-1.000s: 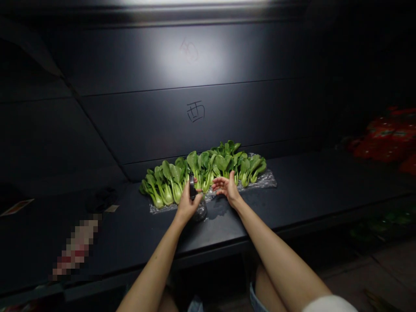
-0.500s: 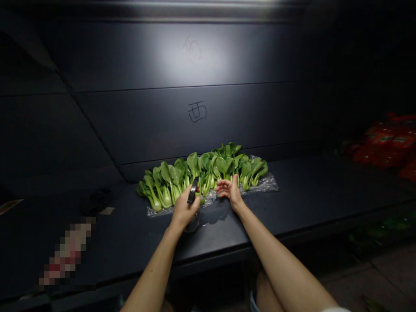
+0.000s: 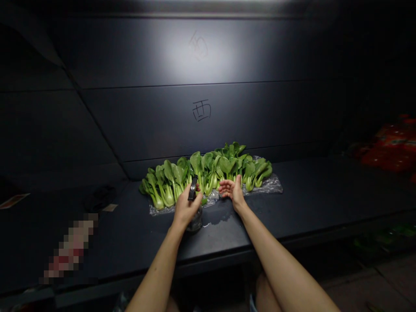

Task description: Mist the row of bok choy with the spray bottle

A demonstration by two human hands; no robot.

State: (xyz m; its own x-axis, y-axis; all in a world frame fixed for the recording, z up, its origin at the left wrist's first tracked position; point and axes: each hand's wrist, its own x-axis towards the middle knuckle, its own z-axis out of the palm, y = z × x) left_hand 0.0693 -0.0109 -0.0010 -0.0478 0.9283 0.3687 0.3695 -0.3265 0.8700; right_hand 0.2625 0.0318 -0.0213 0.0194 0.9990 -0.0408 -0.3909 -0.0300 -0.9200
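Observation:
My left hand (image 3: 187,204) is wrapped round the neck of a spray bottle (image 3: 195,222) with a black trigger head and a clear body. The bottle is just in front of a row of bok choy (image 3: 177,177), partly hidden by the hand. To its right, my right hand (image 3: 233,191) is held with the fingers apart and slightly curled, the thumb up, holding nothing. It is close to the stems at the right half of the row. The bok choy lie side by side on clear plastic film (image 3: 274,184), leaves toward the back panel.
The dark shelf (image 3: 312,186) has a wet patch (image 3: 221,220) in front of the greens. A dark panel (image 3: 146,121) with a written character stands behind. Red packages (image 3: 390,143) are at the far right, and a small card (image 3: 110,208) lies at the left.
The view has shifted slightly, so the scene sits a little further right. Both hands keep about the same pose, the left still holding the spray bottle.

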